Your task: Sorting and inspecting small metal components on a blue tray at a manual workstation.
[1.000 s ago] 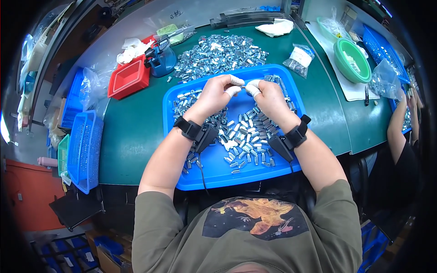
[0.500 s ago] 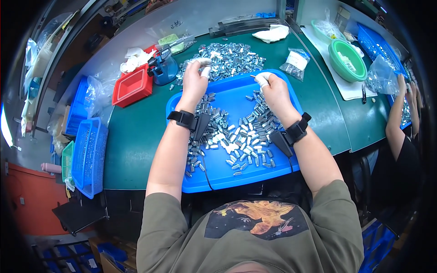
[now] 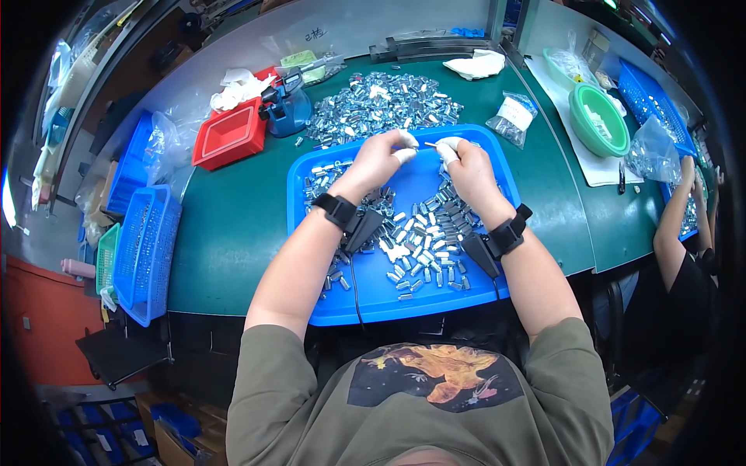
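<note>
My left hand, with white finger cots, is over the far part of the blue tray. Its thumb and fingers pinch what looks like a small silvery metal part, mostly hidden. Close by on the right, my right hand, also in finger cots, grips a thin rod that points at the left fingertips. Whether rod and part touch is too small to tell. Inside the tray lie loose metal parts, short and shiny, heaped left and right. Beyond its far rim spreads a larger pile of metal parts on the green table.
A red bin and a blue tool stand at the left of the pile. A bagged lot of parts lies right. Blue baskets flank the left edge. Farther right are a green bowl and another person's arms.
My left hand has come from the far pile rightward and nearer, to meet the right hand, its fingers now pinched. My right hand has shifted slightly, still with the rod.
</note>
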### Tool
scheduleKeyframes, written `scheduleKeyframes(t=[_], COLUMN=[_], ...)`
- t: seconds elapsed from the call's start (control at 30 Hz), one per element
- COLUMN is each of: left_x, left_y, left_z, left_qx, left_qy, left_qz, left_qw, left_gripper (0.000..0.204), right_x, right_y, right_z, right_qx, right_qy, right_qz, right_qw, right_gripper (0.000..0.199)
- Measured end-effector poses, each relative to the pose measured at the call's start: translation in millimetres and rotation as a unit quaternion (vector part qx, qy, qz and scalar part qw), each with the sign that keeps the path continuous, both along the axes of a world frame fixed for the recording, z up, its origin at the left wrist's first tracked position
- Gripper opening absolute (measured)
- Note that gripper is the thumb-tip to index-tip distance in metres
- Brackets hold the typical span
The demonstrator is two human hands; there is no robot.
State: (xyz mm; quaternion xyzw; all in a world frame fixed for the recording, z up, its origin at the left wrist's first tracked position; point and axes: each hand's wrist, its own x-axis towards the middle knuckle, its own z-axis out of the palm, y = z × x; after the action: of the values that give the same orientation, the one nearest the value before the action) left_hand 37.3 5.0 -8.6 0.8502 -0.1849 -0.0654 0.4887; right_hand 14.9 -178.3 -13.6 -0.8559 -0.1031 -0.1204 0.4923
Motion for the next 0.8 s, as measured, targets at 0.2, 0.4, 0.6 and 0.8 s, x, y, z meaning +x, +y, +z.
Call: scheduleKeyframes(t=[0.2,0.4,0.6,0.8], left_x=[-12,-19,-23,-13], left_y=[-6,-8,-10,-4], left_z=[8,17,17,16], left_qx=[-0.159,-0.097,-0.053,-0.094], left_qy=[0.061,0.026,0.002,-0.041], left_qz=[-0.020,-0.003,0.008,-0.004], left_qw=[0.985,0.995,0.999,0.995], left_gripper=[0.016,0.014,0.014,0.014], right_x=[-4,-13,-11,-2], right_y=[-1,5,6,-3], right_z=[-3,2,1,6], right_qx=[-0.014,-0.054,-0.070,0.014], right_qy=[0.003,0.013,0.006,0.081], right_qz=[0.047,0.032,0.035,0.074], right_qw=[0.999,0.998,0.997,0.994], right_gripper=[0.017,0.019,0.019,0.019])
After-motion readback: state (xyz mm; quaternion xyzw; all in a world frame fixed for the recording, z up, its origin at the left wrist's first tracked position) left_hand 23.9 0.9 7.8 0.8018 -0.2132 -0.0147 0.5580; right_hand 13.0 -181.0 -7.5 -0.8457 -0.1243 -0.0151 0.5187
